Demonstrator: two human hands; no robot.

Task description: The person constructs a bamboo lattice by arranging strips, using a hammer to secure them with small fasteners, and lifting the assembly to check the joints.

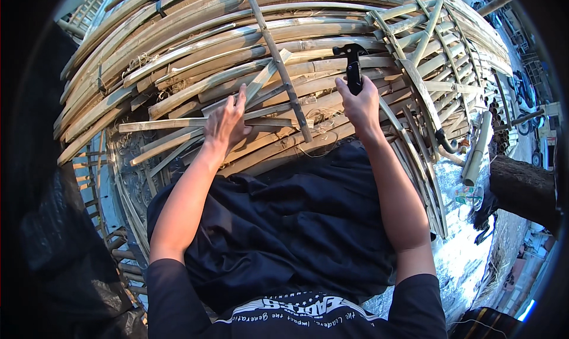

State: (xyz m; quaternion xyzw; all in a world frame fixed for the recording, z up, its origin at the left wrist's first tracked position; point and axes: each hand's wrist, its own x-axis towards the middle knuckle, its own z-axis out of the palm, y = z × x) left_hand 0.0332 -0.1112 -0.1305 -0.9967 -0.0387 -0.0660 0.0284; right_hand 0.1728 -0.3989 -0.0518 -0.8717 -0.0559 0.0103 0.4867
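My right hand is wrapped round the handle of a small black claw hammer, holding it upright with its head over the bamboo slats. My left hand is open, its index finger stretched forward and the thumb apart. It hovers over or rests on several loose split bamboo strips; which of the two I cannot tell. A short pale strip slants away just beyond my fingertips. A thin dark pole lies across the slats between my two hands.
To the right stands a bamboo lattice frame, with a bamboo tube beside it. A thick brown trunk and shiny silver sheeting are at the right. Dark cloth covers my lap. Black sheeting hangs at the left.
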